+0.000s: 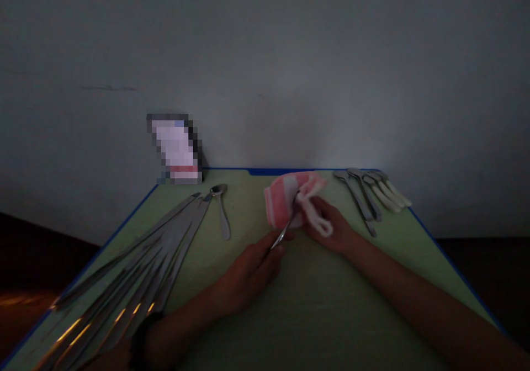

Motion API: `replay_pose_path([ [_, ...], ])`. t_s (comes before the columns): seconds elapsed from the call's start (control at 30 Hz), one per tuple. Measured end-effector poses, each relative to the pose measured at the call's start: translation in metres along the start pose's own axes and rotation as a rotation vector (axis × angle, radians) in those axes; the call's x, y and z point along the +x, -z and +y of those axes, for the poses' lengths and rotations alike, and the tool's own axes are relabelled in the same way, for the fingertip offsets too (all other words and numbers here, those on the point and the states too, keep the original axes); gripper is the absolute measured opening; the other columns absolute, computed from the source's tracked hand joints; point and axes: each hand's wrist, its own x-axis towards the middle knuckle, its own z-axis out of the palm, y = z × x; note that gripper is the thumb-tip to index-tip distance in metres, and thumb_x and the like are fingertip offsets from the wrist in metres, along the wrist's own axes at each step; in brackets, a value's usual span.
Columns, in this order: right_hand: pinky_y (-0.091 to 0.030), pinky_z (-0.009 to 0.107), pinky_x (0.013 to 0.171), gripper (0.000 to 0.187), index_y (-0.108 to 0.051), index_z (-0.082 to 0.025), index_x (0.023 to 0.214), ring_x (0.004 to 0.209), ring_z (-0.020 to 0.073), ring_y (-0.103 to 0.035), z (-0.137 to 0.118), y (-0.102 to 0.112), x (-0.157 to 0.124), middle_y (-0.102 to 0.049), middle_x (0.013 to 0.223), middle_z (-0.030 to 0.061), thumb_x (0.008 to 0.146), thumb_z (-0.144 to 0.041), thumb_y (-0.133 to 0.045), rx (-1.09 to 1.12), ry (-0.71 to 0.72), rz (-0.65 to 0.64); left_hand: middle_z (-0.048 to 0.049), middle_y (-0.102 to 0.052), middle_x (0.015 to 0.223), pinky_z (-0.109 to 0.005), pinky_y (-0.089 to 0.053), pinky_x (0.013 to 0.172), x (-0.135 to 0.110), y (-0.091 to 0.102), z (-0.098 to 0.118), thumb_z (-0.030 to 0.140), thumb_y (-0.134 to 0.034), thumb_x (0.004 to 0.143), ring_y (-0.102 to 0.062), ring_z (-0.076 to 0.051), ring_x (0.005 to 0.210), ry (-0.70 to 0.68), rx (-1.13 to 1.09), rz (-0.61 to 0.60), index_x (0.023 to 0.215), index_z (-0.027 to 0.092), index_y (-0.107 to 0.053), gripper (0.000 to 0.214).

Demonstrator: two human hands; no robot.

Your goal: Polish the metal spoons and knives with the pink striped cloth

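Observation:
My left hand [254, 271] is closed around the handle of a piece of metal cutlery [281, 235], which slants up to the right. The far end of it disappears into a pink and white cloth [284, 197], so its kind is hidden. My right hand [331, 230] grips that cloth, bunched around the cutlery's end, with a loose fold hanging over the fingers. Both hands are above the middle of the pale green table [314, 310].
Several long, flat metal knives [165, 249] lie fanned at the left, beside a small spoon [223, 213]. More metal spoons [358, 194] and several white-handled utensils [391, 194] lie at the right. A blurred phone-like device [176, 147] leans against the wall [290, 73].

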Motion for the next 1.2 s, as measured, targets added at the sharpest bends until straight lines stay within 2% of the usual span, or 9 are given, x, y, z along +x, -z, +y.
replay_pose_path([
  [0.07,-0.048,0.031,0.066,0.026,-0.056,-0.021,0.095,0.073,0.016,-0.058,0.001,-0.008,0.004,-0.063,0.085,0.0027,0.075,-0.038,-0.054,0.095,-0.02,-0.004,0.0057,-0.04,0.062,-0.019,-0.033,0.048,0.001,-0.001,-0.002,0.037,-0.035,0.091,-0.037,-0.009,0.054,-0.016,0.04,0.011,0.124,0.02,-0.04,0.037],
  [0.2,-0.047,0.027,0.063,0.029,-0.057,-0.019,0.092,0.068,0.0138,-0.058,0.009,-0.014,0.01,-0.064,0.081,0.0021,0.068,-0.033,-0.066,0.314,-0.037,0.029,0.0054,-0.042,0.061,-0.02,-0.034,0.048,0.001,0.001,-0.001,0.036,-0.034,0.092,-0.039,-0.01,0.053,-0.044,0.141,0.001,0.126,0.021,-0.038,0.038],
  [0.47,-0.043,0.023,0.055,0.027,-0.061,-0.017,0.085,0.061,0.012,-0.054,0.007,-0.004,0.01,-0.064,0.076,0.0023,0.068,-0.037,-0.066,-0.006,0.028,0.068,0.0,-0.057,0.078,-0.025,-0.04,0.063,0.0,0.004,0.012,0.033,-0.036,0.091,-0.051,-0.015,0.068,-0.088,0.253,0.0,0.116,0.021,-0.049,0.03],
  [0.63,-0.043,0.024,0.059,0.03,-0.061,-0.018,0.091,0.065,0.0127,-0.055,0.008,-0.008,0.008,-0.063,0.077,0.0016,0.075,-0.043,-0.058,0.006,0.036,0.089,0.0041,-0.048,0.062,-0.023,-0.036,0.053,0.001,0.003,0.008,0.035,-0.036,0.091,-0.043,-0.012,0.054,-0.033,0.197,0.0,0.12,0.021,-0.046,0.034],
  [0.8,-0.046,0.027,0.063,0.034,-0.062,-0.018,0.089,0.073,0.0168,-0.059,-0.001,-0.01,0.011,-0.066,0.075,0.0025,0.078,-0.047,-0.05,0.412,-0.129,0.089,0.0054,-0.042,0.062,-0.021,-0.035,0.051,0.001,0.002,0.006,0.035,-0.037,0.091,-0.041,-0.01,0.055,-0.021,0.05,-0.014,0.121,0.02,-0.043,0.035],
  [0.9,-0.047,0.028,0.074,0.026,-0.062,-0.02,0.091,0.079,0.0159,-0.061,-0.011,-0.006,0.012,-0.067,0.08,0.0009,0.081,-0.037,-0.044,0.658,-0.155,0.04,0.0065,-0.038,0.059,-0.019,-0.032,0.047,0.001,0.001,0.003,0.036,-0.033,0.092,-0.038,-0.009,0.052,0.015,-0.031,-0.003,0.123,0.02,-0.04,0.036],
  [0.97,-0.047,0.028,0.077,0.024,-0.062,-0.02,0.091,0.079,0.0145,-0.061,-0.014,-0.003,0.013,-0.067,0.082,0.0003,0.081,-0.032,-0.043,0.712,-0.152,0.014,0.0068,-0.037,0.059,-0.019,-0.032,0.048,0.002,0.0,0.002,0.037,-0.032,0.092,-0.037,-0.009,0.052,0.016,-0.048,0.01,0.123,0.02,-0.04,0.036],
  [1.1,-0.048,0.031,0.073,0.022,-0.062,-0.016,0.085,0.074,0.0175,-0.061,-0.007,-0.002,0.013,-0.067,0.075,0.0038,0.077,-0.031,-0.047,0.614,-0.213,-0.08,0.0056,-0.04,0.06,-0.02,-0.033,0.049,0.002,0.0,0.002,0.037,-0.033,0.091,-0.038,-0.009,0.053,-0.008,0.012,0.018,0.121,0.019,-0.043,0.036],
  [1.2,-0.048,0.031,0.069,0.019,-0.061,-0.014,0.086,0.07,0.0176,-0.061,0.0,-0.004,0.011,-0.066,0.075,0.0046,0.072,-0.026,-0.058,0.446,-0.188,-0.076,0.0046,-0.045,0.062,-0.022,-0.035,0.051,0.002,0.001,0.003,0.037,-0.033,0.091,-0.041,-0.01,0.054,-0.024,0.116,0.015,0.122,0.019,-0.042,0.037],
])
